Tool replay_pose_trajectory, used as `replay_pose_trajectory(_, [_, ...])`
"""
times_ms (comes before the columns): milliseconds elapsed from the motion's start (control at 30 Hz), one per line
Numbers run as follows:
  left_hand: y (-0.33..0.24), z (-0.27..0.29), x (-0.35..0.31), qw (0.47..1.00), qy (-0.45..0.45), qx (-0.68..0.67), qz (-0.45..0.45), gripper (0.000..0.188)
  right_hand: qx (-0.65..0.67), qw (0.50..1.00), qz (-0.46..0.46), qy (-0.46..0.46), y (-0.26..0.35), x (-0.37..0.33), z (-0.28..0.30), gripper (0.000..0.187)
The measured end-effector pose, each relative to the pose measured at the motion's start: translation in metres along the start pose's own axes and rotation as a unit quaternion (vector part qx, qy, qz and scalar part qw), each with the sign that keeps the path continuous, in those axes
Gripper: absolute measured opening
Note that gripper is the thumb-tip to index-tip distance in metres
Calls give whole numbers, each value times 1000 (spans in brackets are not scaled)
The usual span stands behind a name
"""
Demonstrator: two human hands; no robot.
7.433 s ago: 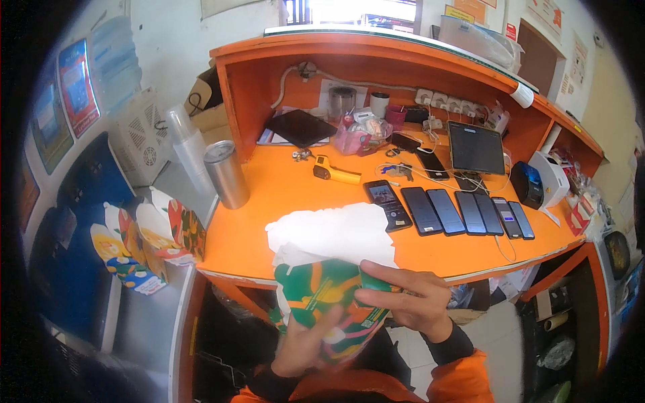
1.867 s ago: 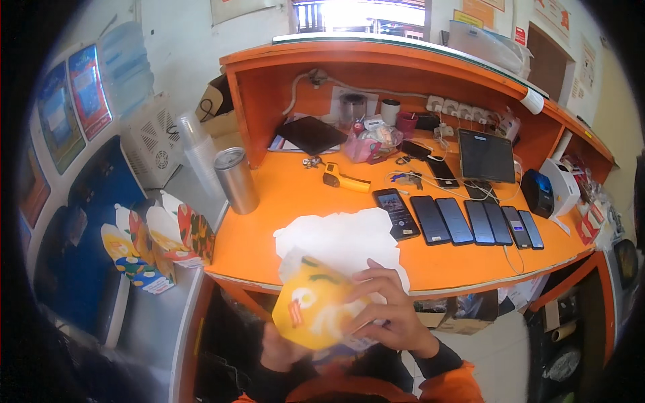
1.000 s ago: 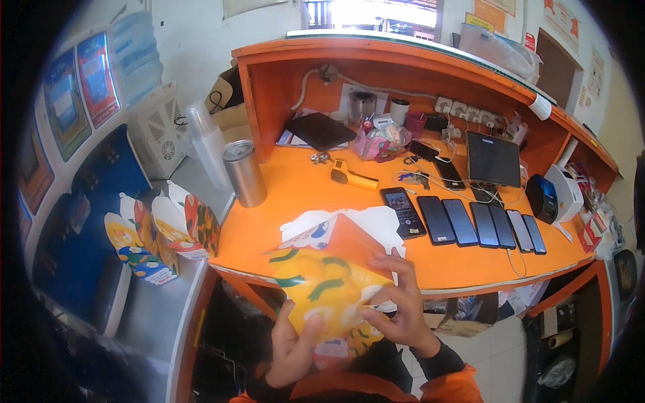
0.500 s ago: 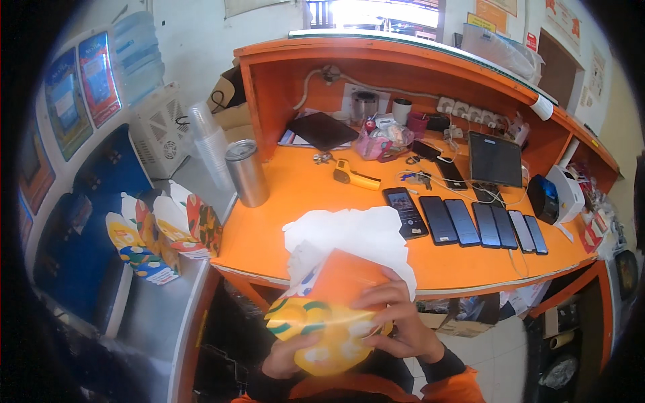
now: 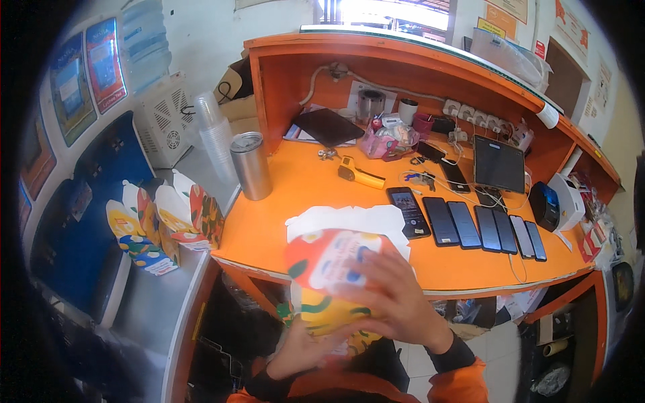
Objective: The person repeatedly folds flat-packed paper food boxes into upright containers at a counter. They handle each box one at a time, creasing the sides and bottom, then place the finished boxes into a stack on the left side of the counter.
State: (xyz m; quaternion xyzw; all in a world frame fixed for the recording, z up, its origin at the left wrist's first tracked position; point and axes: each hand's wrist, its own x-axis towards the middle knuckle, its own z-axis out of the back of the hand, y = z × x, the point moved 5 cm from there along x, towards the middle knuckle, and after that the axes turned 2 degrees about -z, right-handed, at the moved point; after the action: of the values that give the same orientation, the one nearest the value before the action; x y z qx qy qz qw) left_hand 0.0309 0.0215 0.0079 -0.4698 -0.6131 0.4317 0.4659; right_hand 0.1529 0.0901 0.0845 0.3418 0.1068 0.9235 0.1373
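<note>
A printed paper food carton (image 5: 336, 316), yellow and red with green shapes, is partly folded in front of me, over the near edge of the orange desk. My left hand (image 5: 299, 349) grips its lower left side. My right hand (image 5: 396, 295) is on its right side, the thumb low on the yellow part and the fingers over the red panel; motion blurs them. Just beyond lies a white sheet of card with a scalloped edge (image 5: 342, 217), partly hidden by the carton. On the metal counter to the left stand two folded cartons (image 5: 140, 232) (image 5: 188, 213) in similar print.
A steel tumbler (image 5: 251, 168) stands at the desk's left, beside stacked clear plastic cups (image 5: 213, 138). A yellow handheld thermometer (image 5: 359, 174) lies mid-desk. Several phones (image 5: 463, 225) are lined up at the right, near a tablet (image 5: 498, 163) and cables. A blue chair (image 5: 101, 181) is at the far left.
The carton has turned in my hands, and its red printed panel now faces me where a plain orange surface showed. My right hand has shifted up over that panel. The view has tilted slightly.
</note>
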Motion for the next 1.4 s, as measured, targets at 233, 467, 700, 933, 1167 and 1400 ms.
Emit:
replay_pose_trajectory(233, [4, 1, 1, 971, 227, -16, 68, 46, 115, 993, 11, 20, -1, -7, -13, 33])
replay_pose_trajectory(467, [5, 17, 16, 970, 191, -96, 119, 54, 237, 934, -138, -230, -13, -14, -3, 20])
replay_pose_trajectory(700, [-15, 18, 9, 994, 27, -70, 85, 35, 61, 989, -29, -135, -6, -15, 2, 23])
replay_pose_trajectory(933, [-20, 17, 8, 995, 46, -34, 86, 34, 85, 976, -92, -177, -3, -17, 3, 14])
replay_pose_trajectory(1167, [-19, 14, 11, 994, 57, -17, 87, 34, -36, 992, 24, -120, -3, -22, -4, 27])
replay_pose_trajectory(1400, [-14, 15, 13, 995, 14, -55, 84, 34, -19, 998, 3, -61, 5, -26, -13, 36])
